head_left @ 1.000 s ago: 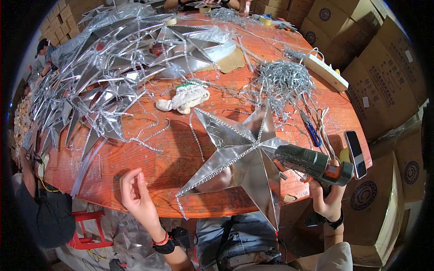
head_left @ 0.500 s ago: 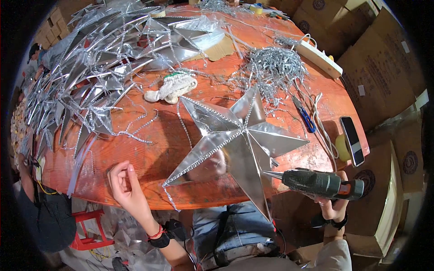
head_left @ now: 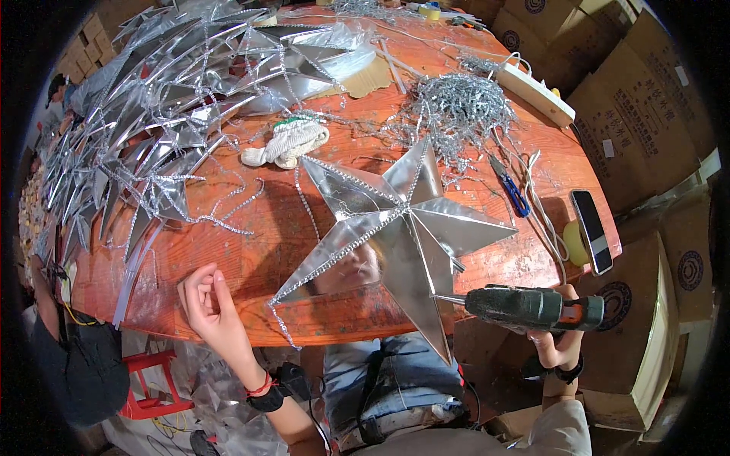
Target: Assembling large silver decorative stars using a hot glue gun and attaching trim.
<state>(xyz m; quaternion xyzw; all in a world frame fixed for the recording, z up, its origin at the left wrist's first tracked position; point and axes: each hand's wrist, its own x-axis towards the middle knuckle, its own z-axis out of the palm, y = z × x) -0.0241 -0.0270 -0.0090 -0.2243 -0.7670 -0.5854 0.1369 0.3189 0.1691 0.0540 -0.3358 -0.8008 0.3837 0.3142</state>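
A large silver five-pointed star (head_left: 407,254) lies at the near edge of the table, its lowest point jutting past the edge. Silver tinsel trim (head_left: 334,257) runs along the ridges of three points, with a loose tail at the left tip. My right hand (head_left: 561,346) grips a dark green glue gun (head_left: 517,306), and its nozzle meets the ridge of the lowest point, touching or almost so. Left of the star, my left hand (head_left: 209,308) hovers with loosely curled fingers, the thumb apart, and nothing visible in it.
Many silver stars (head_left: 160,114) are heaped at the left. Beyond the star sit a white knitted glove (head_left: 289,143) and a tangle of tinsel (head_left: 464,106). Blue-handled scissors (head_left: 513,194), a power strip (head_left: 536,95), a phone (head_left: 591,230) and yellow tape (head_left: 576,245) lie at the right.
The glue gun has moved slightly left, its nozzle a little farther down the lowest point's ridge. My left hand keeps nearly the same place and pose.
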